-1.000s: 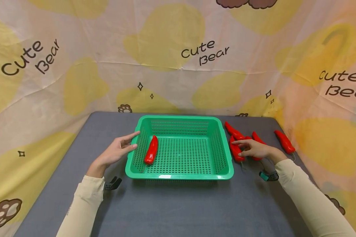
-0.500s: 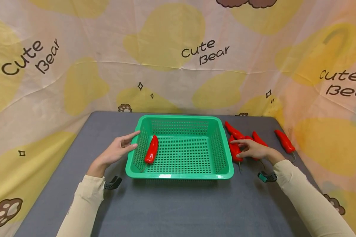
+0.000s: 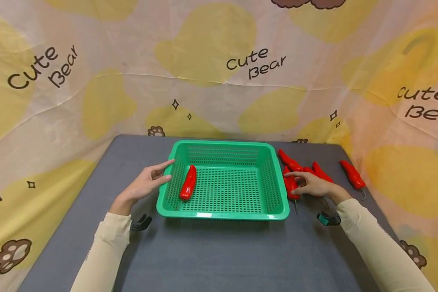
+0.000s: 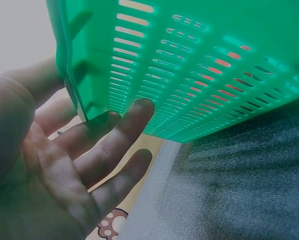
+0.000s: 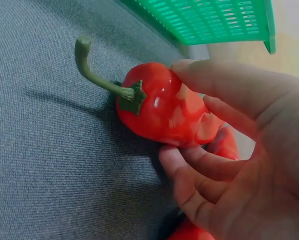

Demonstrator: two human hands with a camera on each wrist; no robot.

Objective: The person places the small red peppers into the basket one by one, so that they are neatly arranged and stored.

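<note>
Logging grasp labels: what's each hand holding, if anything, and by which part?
Right hand: a red chili pepper, pinched across its body near the stem. Left hand: touching the rim of the green basket; firm hold can't be told.

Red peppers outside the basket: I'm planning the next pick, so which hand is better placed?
Likely the right hand: its thumb and fingers are around one red pepper beside the green basket. The left hand is across at the basket's opposite rim.
</note>
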